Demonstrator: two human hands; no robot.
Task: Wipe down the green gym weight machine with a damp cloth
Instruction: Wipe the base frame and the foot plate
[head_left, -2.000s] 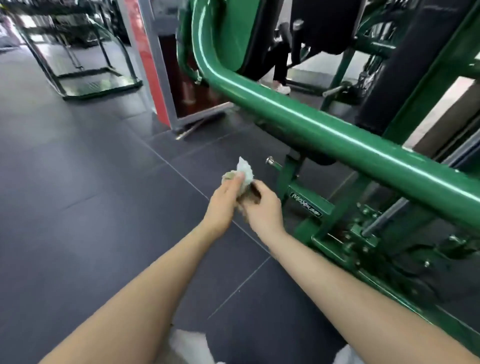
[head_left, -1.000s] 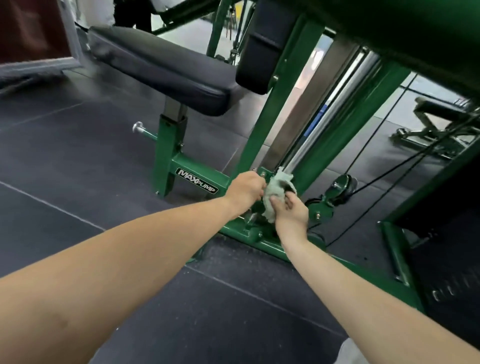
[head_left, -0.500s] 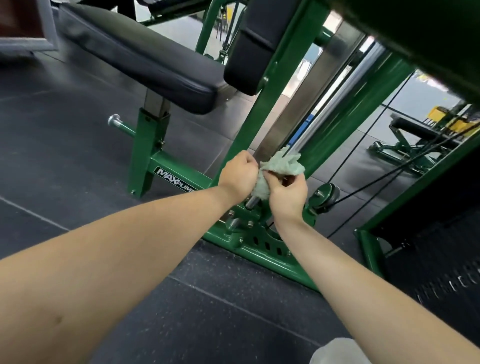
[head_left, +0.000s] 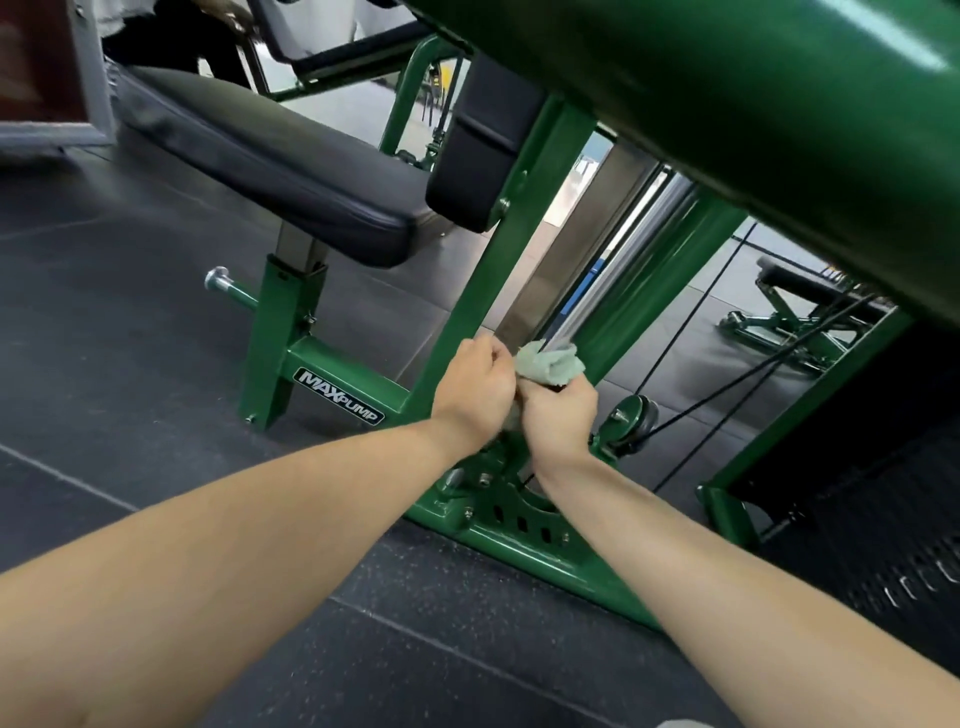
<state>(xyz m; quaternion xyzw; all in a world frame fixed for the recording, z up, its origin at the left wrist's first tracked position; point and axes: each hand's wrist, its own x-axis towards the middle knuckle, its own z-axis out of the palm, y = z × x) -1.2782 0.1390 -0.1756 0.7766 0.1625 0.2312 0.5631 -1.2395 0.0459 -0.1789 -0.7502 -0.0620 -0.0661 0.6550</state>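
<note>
Frame centre: our left hand (head_left: 475, 387) and right hand (head_left: 558, 415), fingers curled around the cloth (head_left: 550, 364); machine (head_left: 498, 291) wiping apparently not yet begun, whole frame outstanding.

1. The cloth (head_left: 551, 365), pale green and bunched, sits low against a slanted chrome rod of the machine.
2. The weight machine (head_left: 498, 291) has a glossy green frame, black padded seat and "MAXPUMP" label.

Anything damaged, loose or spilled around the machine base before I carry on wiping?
Nothing stands out. Both hands, left hand and right hand, hold the cloth at the chrome rod; the green frame looks intact.
</note>
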